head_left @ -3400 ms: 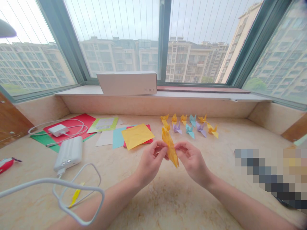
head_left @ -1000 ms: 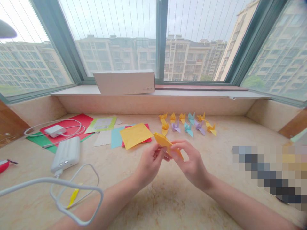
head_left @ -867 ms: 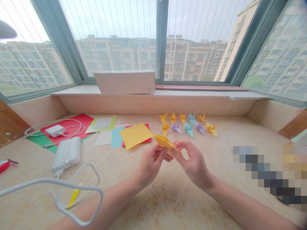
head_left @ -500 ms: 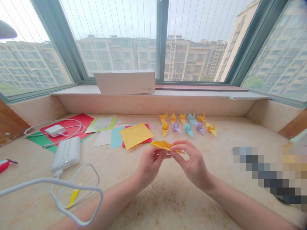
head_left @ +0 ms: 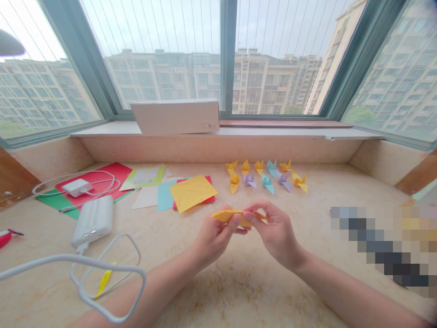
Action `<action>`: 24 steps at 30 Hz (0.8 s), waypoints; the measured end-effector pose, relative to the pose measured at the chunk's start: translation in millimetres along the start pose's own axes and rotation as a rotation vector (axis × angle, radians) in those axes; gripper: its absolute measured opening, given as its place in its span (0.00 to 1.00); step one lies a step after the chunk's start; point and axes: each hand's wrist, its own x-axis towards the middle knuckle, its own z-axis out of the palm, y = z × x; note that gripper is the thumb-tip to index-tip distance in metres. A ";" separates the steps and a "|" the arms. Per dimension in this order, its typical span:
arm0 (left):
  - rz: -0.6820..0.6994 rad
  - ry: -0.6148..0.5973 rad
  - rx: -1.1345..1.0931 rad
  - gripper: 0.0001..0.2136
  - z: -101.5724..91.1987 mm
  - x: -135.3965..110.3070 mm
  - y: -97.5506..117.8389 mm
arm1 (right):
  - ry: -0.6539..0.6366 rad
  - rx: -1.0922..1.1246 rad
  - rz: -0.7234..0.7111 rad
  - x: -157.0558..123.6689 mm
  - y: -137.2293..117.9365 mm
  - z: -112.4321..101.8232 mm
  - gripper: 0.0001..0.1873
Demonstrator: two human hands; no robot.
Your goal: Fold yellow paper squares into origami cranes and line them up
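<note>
Between my two hands is a folded yellow origami paper (head_left: 225, 214), held a little above the stone counter. My left hand (head_left: 215, 234) pinches its left part, thumb on the near face. At the paper's right end, my right hand (head_left: 273, 230) grips it between thumb and fingers; a narrow yellow tip shows past those fingers. Beyond the hands stand several folded paper cranes in two rows, among them a yellow crane (head_left: 234, 182), a purple crane (head_left: 250, 180) and a blue crane (head_left: 268, 183). Left of them lies a flat yellow sheet (head_left: 193, 193) on a red one.
A white power bank (head_left: 93, 222) with a looping white cable (head_left: 112, 266) is at the left, near red (head_left: 118, 175) and green sheets. A white box (head_left: 175, 117) stands on the window ledge. Something pixelated (head_left: 378, 246) lies at the right.
The folded yellow paper has tipped so its near face shows more. My left thumb now lies over that face, and my right fingers have curled closer to the left hand.
</note>
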 end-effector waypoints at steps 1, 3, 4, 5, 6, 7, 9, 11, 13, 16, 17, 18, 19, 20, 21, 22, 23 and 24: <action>0.000 0.008 -0.001 0.19 -0.2 0.5 0.4 | 0.003 0.002 0.024 0.5 0.1 -0.1 0.06; 0.005 0.033 0.001 0.19 -1.0 1.7 0.3 | -0.004 0.002 0.065 2.1 -0.4 -0.6 0.09; 0.010 0.052 0.003 0.18 -1.4 2.1 0.0 | -0.009 0.000 0.084 3.2 -0.8 -0.9 0.11; 0.016 0.073 0.005 0.18 -1.9 2.5 -0.4 | -0.013 -0.002 0.102 4.3 -1.3 -1.1 0.12; 0.021 0.095 0.007 0.17 -2.2 2.7 -0.8 | -0.011 -0.003 0.118 5.4 -1.6 -1.2 0.13; 0.024 0.116 0.006 0.16 -2.5 2.7 -1.0 | -0.001 -0.005 0.130 6.2 -1.8 -1.2 0.12; 0.025 0.148 -0.005 0.16 -2.5 2.6 -0.7 | 0.028 -0.014 0.136 7.2 -2.0 -0.9 0.11; 0.020 0.155 -0.027 0.15 -2.1 2.1 0.4 | 0.064 -0.026 0.124 7.2 -2.1 -0.6 0.10; 0.022 0.139 -0.056 0.13 -1.6 1.5 1.8 | 0.077 -0.028 0.095 6.7 -2.7 -0.8 0.08; 0.041 0.118 -0.087 0.12 -1.3 1.0 3.1 | 0.063 -0.022 0.034 6.6 -4.0 -2.1 0.05; 0.044 0.120 -0.088 0.12 -1.4 1.0 3.1 | 0.059 -0.020 0.014 6.9 -4.3 -2.6 0.05; 0.043 0.125 -0.084 0.12 -1.5 1.0 2.9 | 0.058 -0.015 -0.003 7.2 -4.6 -3.2 0.04; 0.040 0.131 -0.077 0.12 -1.5 1.1 2.5 | 0.057 -0.009 -0.017 7.6 -4.8 -3.7 0.04; 0.040 0.138 -0.070 0.13 -1.5 1.3 2.1 | 0.054 -0.003 -0.028 8.1 -4.9 -4.1 0.04; 0.041 0.144 -0.062 0.13 -1.4 1.4 1.6 | 0.048 0.001 -0.035 8.6 -5.0 -4.5 0.04; 0.045 0.153 -0.053 0.13 -1.3 1.6 1.3 | 0.041 0.003 -0.039 9.3 -5.2 -4.7 0.04; 0.050 0.164 -0.045 0.13 -1.0 1.6 1.1 | 0.031 0.003 -0.039 10.0 -5.3 -4.8 0.04; 0.058 0.178 -0.038 0.13 -0.8 1.6 1.0 | 0.023 0.002 -0.033 10.8 -5.5 -4.9 0.05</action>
